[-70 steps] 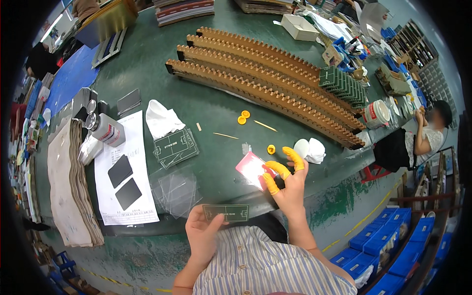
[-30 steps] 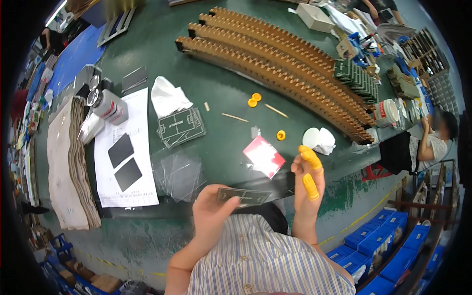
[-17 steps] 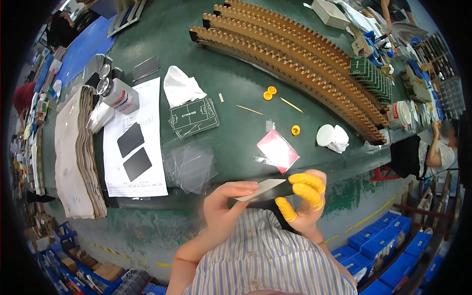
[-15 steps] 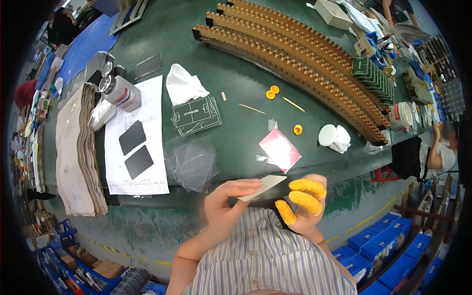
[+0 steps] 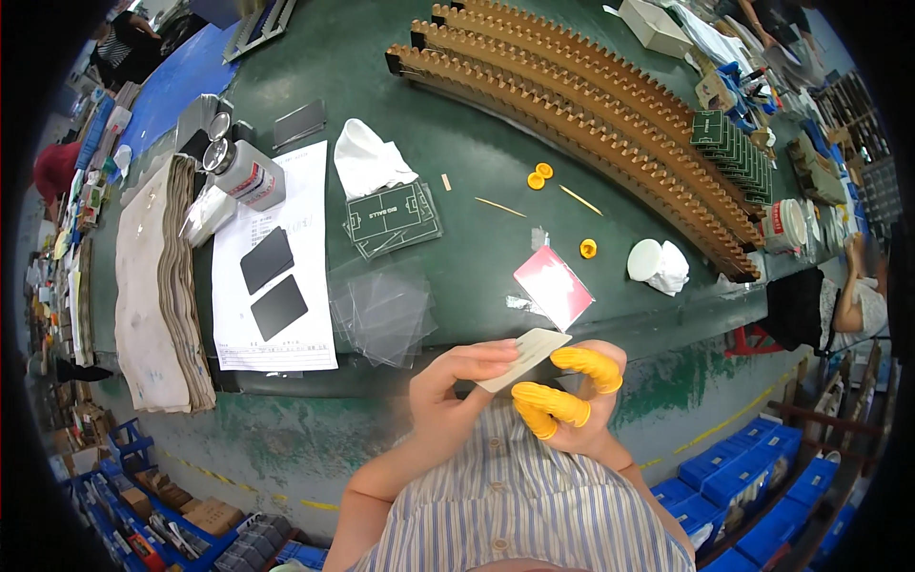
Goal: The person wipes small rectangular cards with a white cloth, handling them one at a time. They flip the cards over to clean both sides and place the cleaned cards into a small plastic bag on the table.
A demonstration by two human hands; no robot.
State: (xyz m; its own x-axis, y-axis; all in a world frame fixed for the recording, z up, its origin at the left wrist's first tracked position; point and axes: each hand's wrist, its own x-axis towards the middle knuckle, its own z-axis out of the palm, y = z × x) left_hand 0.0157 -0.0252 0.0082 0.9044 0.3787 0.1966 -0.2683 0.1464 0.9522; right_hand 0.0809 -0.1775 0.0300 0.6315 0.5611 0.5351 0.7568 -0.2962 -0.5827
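Observation:
Just past the table's front edge, my left hand [image 5: 448,386] pinches a thin pale card [image 5: 524,358] between thumb and fingers, tilted up to the right. My right hand [image 5: 579,400] wears yellow finger cots on the thumb and two fingers. Those fingers are spread apart, with one fingertip at the card's lower right edge; whether it touches I cannot tell. Beyond the card lies a pink-and-white card [image 5: 555,288] in a clear sleeve. Loose yellow finger cots [image 5: 588,249] and wooden sticks [image 5: 581,199] rest farther up the table.
Green printed cards [image 5: 393,217] are stacked left of centre, near clear sleeves [image 5: 383,315]. A metal-topped bottle [image 5: 250,179] and two black cards [image 5: 279,308] sit on a white sheet [image 5: 229,338]. Slotted wooden racks [image 5: 572,119] cross the back. A white round pad [image 5: 645,259] lies right.
My right hand has moved left, bringing its cot-covered fingers closer to the card's edge and underside. My left hand keeps its hold on the card. The view has shifted slightly.

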